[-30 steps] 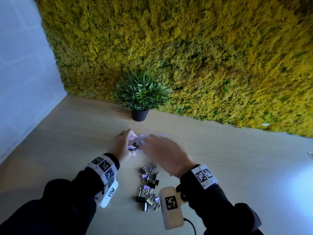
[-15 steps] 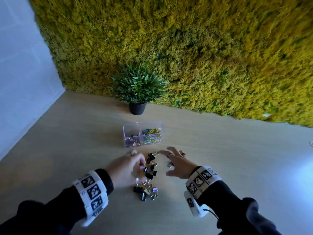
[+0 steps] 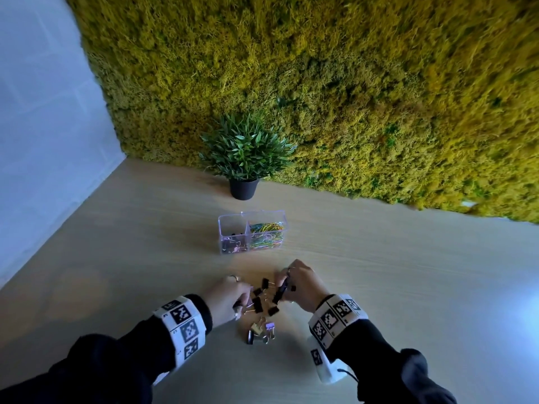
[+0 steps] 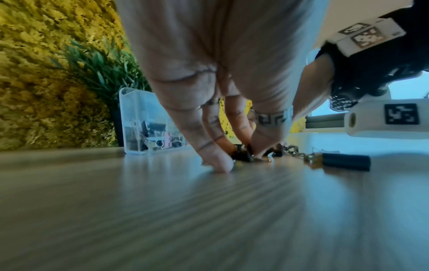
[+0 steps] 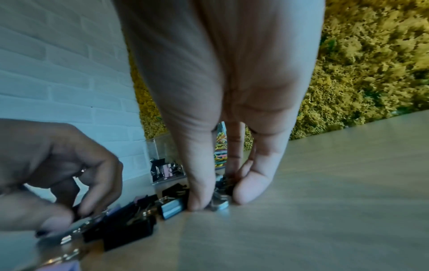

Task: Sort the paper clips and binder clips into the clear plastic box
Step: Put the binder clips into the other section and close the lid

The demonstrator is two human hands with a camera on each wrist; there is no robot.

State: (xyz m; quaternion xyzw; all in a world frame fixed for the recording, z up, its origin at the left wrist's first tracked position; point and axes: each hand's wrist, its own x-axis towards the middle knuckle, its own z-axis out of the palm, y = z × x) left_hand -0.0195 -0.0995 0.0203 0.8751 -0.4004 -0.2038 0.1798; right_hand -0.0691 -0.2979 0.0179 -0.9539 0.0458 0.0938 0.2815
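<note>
Both hands have dropped closer onto the loose binder clips since half a second ago: from the head view the left hand and right hand curl over the pile on the tabletop, well short of the clear plastic box, whose left compartment holds binder clips and right holds coloured paper clips. Seen from the left wrist, the left fingers pinch a black clip against the wood, likely to lift it. Viewed from the right wrist, right thumb and fingers close round a small cluster of clips, probably gathering several at once.

Office: moss wall; desk
</note>
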